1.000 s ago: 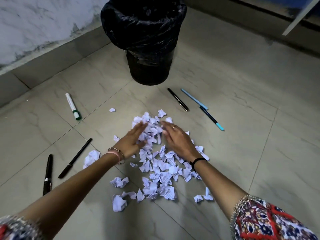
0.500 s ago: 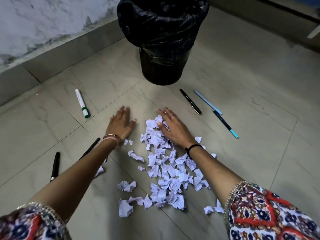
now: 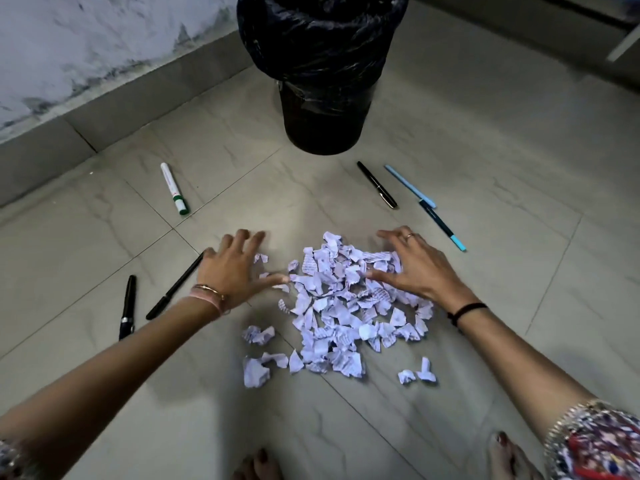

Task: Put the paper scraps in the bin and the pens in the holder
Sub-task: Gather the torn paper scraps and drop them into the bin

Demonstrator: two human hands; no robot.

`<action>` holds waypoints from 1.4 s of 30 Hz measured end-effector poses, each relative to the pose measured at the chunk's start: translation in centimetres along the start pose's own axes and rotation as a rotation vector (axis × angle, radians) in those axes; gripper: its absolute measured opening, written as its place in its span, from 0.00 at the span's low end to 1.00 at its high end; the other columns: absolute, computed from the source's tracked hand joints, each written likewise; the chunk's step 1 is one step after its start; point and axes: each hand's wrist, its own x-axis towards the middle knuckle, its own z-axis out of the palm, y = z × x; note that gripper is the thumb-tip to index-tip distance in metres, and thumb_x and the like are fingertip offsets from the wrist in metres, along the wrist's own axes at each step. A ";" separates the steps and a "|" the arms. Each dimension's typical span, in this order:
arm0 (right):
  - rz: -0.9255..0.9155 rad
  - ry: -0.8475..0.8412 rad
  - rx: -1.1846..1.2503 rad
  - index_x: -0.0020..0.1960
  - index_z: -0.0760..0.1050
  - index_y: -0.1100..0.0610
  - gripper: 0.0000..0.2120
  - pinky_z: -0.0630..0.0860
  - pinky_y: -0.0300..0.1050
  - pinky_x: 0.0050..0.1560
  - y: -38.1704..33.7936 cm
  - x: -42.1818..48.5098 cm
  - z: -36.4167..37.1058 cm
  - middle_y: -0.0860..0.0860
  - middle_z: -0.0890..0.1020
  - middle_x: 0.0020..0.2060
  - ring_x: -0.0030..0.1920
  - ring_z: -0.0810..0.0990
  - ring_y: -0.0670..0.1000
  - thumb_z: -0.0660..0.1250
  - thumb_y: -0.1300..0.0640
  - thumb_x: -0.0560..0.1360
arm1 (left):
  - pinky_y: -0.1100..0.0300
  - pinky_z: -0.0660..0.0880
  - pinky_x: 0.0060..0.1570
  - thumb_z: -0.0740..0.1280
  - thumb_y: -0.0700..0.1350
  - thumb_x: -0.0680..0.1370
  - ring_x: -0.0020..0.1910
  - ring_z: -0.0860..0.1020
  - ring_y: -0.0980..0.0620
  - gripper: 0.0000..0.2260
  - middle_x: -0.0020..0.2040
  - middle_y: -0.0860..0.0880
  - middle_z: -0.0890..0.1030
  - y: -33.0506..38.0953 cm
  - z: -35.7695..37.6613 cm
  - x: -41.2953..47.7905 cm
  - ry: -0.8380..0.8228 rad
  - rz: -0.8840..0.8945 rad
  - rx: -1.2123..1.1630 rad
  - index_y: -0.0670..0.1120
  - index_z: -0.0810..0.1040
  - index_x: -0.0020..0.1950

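Observation:
A heap of white paper scraps lies on the tiled floor. My left hand rests flat at the heap's left edge, fingers spread, holding nothing. My right hand lies spread on the heap's right side, also holding nothing. A black bin with a black liner stands beyond the heap. Pens lie around: a white marker with a green cap, two black pens at the left, a black pen, a light blue pen and a dark pen with a blue tip. No holder shows.
A wall with a grey skirting runs along the back left. A few stray crumpled scraps lie nearer to me. My bare feet show at the bottom edge.
Both hands moved apart from the middle of the heap to its left and right edges, sweeping scraps inward. The view has shifted closer to the bin.

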 end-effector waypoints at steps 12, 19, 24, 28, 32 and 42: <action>-0.075 -0.061 0.140 0.72 0.59 0.47 0.32 0.76 0.49 0.50 -5.1 -0.7 1.9 0.54 0.68 0.60 0.52 0.79 0.58 0.58 0.32 0.73 | 0.51 0.74 0.54 0.68 0.66 0.66 0.57 0.75 0.40 0.38 0.64 0.41 0.68 1.1 0.8 -1.7 -0.202 -0.185 -0.313 0.44 0.63 0.66; -0.072 -0.061 0.028 0.73 0.56 0.47 0.40 0.78 0.54 0.54 -4.8 2.6 -0.6 0.54 0.66 0.67 0.58 0.77 0.56 0.59 0.27 0.69 | 0.50 0.72 0.58 0.70 0.67 0.62 0.61 0.75 0.40 0.46 0.68 0.43 0.65 0.2 -1.1 0.7 -0.136 -0.209 -0.326 0.48 0.57 0.73; -0.150 -0.163 0.056 0.74 0.58 0.49 0.35 0.75 0.55 0.57 -7.8 4.7 1.0 0.55 0.65 0.68 0.65 0.70 0.57 0.57 0.31 0.73 | 0.52 0.73 0.59 0.68 0.68 0.64 0.60 0.75 0.44 0.41 0.65 0.45 0.67 2.0 0.2 1.2 -0.223 -0.078 -0.457 0.49 0.62 0.70; -0.260 -0.191 0.027 0.71 0.63 0.48 0.35 0.75 0.53 0.55 -8.6 3.6 0.1 0.53 0.69 0.65 0.62 0.73 0.55 0.57 0.29 0.71 | 0.48 0.74 0.59 0.66 0.74 0.58 0.63 0.73 0.46 0.46 0.67 0.48 0.68 3.2 -0.6 0.8 -0.264 0.075 -0.312 0.54 0.61 0.71; -0.179 -0.288 -0.051 0.74 0.54 0.44 0.50 0.74 0.55 0.59 -5.5 1.7 -1.7 0.53 0.64 0.70 0.64 0.71 0.57 0.67 0.25 0.59 | 0.47 0.74 0.57 0.72 0.71 0.55 0.65 0.71 0.42 0.57 0.70 0.46 0.63 2.4 -0.2 0.1 -0.320 0.055 -0.117 0.54 0.47 0.76; -0.196 -0.242 -0.046 0.77 0.37 0.46 0.68 0.76 0.54 0.55 -8.1 1.1 2.3 0.58 0.57 0.72 0.63 0.72 0.63 0.80 0.39 0.53 | 0.48 0.73 0.60 0.81 0.54 0.57 0.64 0.73 0.35 0.65 0.77 0.37 0.44 6.5 1.3 0.9 -0.379 0.052 -0.146 0.47 0.34 0.75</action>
